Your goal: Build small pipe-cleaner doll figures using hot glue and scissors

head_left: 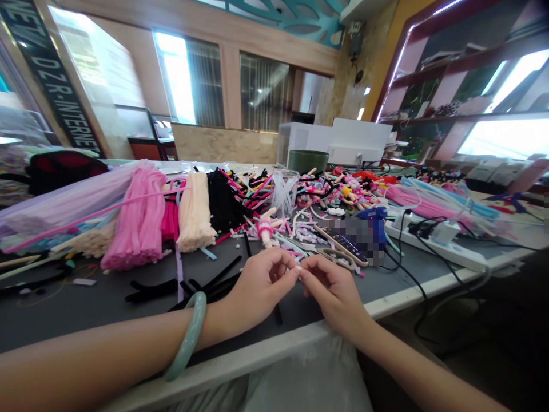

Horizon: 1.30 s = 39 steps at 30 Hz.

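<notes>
Across the grey worktop (64, 320), bundles of pink strips (137, 226), cream strips (195, 212) and black strips (223, 200) lay side by side. To their right stood a clear plastic cup (283, 191) holding translucent white strips, and behind it a dark green tub (307, 161), its contents hidden. A small doll body (266, 229) bound with pink lay just beyond the hands. The left hand (257, 286), a pale green bangle (191, 337) on its wrist, and the right hand (337, 297) were nearly closed, their fingertips meeting to pinch a small white piece (298, 271) between them, too small to identify. Scissors (338, 257) lay just beyond the right hand.
</notes>
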Tool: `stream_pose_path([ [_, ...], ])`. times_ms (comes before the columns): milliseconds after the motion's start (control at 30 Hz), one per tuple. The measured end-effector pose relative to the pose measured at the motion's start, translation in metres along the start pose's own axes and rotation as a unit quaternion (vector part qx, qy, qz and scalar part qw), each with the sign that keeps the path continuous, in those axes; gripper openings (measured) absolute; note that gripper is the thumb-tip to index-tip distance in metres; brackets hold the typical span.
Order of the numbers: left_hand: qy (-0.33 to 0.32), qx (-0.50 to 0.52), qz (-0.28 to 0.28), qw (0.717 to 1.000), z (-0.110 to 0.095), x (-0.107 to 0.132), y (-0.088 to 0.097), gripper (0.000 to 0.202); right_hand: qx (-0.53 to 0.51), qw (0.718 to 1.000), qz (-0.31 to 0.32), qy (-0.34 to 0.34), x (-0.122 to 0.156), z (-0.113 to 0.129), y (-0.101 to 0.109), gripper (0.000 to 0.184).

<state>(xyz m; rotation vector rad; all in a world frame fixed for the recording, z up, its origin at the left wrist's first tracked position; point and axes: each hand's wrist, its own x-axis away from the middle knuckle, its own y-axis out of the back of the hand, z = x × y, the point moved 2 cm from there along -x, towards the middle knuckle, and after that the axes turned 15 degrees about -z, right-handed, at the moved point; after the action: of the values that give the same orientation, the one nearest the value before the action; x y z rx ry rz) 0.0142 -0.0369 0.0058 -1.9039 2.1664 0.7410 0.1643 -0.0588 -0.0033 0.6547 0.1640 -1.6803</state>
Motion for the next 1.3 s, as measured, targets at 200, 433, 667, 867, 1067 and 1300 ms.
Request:
stream_pose_path([
  [200, -0.004, 0.013, -0.007, 1.000, 0.0052, -0.0005, 0.0000, 0.015, -0.024, 1.000, -0.003, -0.011, 0.0006, 0.0004, -0.0002, 0.015],
  [433, 0.018, 0.006, 0.008, 1.000, 0.0006, 0.0005, -0.0009, 0.022, 0.002, 1.000, 0.003, 0.013, 0.0004, -0.0010, -0.0012, 0.014],
  [667, 0.004, -0.005, 0.020, 1.000, -0.0021, -0.0011, -0.0009, 0.017, 0.041, 0.998, 0.018, 0.032, 0.0021, 0.0021, -0.0010, 0.014],
  [867, -0.006, -0.004, 0.018, 1.000, -0.0023, -0.0002, -0.0003, 0.018, -0.036, 0.999, 0.003, -0.041, -0.0001, 0.0010, -0.0014, 0.017],
  [1067, 0.012, 0.051, 0.038, 0.998, -0.0013, 0.0001, -0.0017, 0.021, -0.076, 0.994, -0.015, -0.075, -0.0016, -0.0010, -0.0014, 0.020],
  [1300, 0.006, 0.064, 0.044, 0.997, -0.0009, 0.0002, -0.0019, 0.017, -0.106, 0.991, -0.006, -0.078, -0.0031, -0.0017, -0.0028, 0.019],
])
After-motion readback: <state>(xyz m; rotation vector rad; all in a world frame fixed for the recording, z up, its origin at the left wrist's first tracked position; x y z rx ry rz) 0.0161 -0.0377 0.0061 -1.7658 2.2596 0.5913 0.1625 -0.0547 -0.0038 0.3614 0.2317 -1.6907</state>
